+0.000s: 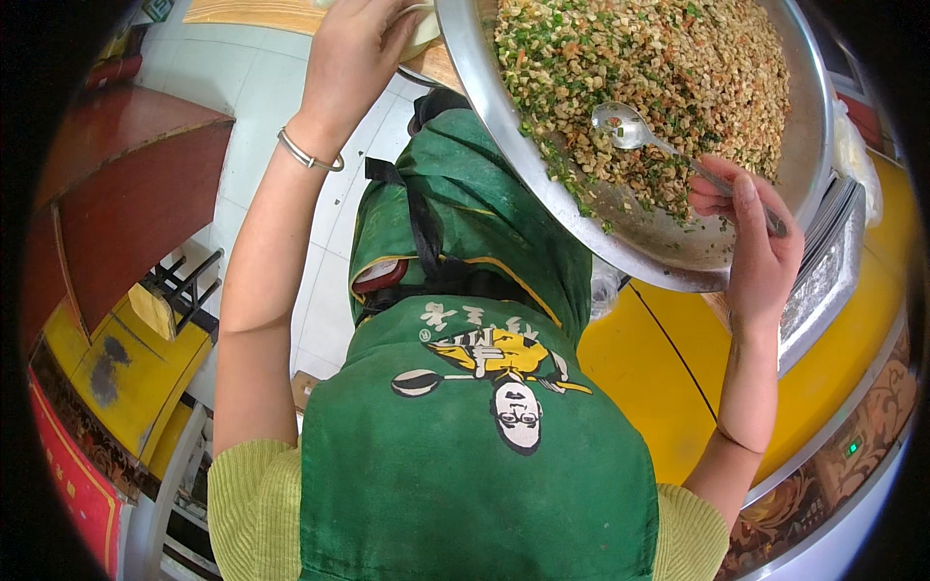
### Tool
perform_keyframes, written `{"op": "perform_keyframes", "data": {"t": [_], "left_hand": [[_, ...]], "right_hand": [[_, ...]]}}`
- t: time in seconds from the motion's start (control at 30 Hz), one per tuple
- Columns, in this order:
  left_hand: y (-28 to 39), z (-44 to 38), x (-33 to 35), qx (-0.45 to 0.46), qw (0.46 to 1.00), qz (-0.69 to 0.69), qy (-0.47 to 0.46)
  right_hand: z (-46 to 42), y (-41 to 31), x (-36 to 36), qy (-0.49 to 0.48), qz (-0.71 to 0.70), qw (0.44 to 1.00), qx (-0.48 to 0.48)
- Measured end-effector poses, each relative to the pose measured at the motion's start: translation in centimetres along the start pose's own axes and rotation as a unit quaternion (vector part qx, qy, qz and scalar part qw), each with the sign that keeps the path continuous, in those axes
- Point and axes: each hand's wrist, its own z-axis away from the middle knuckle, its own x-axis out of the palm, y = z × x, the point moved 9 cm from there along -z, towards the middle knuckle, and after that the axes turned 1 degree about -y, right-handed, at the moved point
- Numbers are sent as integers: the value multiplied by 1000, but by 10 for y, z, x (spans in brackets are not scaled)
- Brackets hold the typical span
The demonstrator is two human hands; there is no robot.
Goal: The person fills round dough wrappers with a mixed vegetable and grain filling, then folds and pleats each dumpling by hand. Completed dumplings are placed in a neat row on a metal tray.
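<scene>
My right hand grips a metal spoon by its handle. The spoon's bowl is over a chopped filling, crumbly and tan with green and orange bits, and a few bits show in it. A wide stainless steel basin holds this filling, heaped towards the far side. Left of the basin, at the top of the view, my left hand has its fingers around a pale, thin, round thing, apparently a dough wrapper. The fingers and the view's edge hide part of it.
A wooden board lies beyond my left hand. On the right, a stack of metal trays and a plastic bag sit beside the basin, on a yellow tabletop. A brown wooden cabinet stands at left.
</scene>
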Motion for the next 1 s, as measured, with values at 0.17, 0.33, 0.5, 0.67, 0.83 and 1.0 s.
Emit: {"op": "perform_keyframes", "data": {"t": [0.17, 0.33, 0.5, 0.67, 0.83, 1.0], "left_hand": [[-2, 0, 2, -5, 1000, 3, -8], [-5, 3, 3, 14, 1000, 1, 12], [1, 2, 1, -1, 1000, -5, -3], [0, 3, 1, 7, 1000, -5, 3], [-1, 2, 3, 18, 1000, -10, -1], [-4, 6, 3, 38, 999, -5, 23]], "right_hand": [[6, -14, 14, -100, 144, 978, -110], [10, -21, 10, -74, 143, 975, -151], [14, -26, 7, -77, 203, 950, -225], [22, -29, 26, -164, 284, 900, -286], [29, -33, 53, -223, 268, 883, -315], [13, -29, 22, -152, 241, 927, -243]]}}
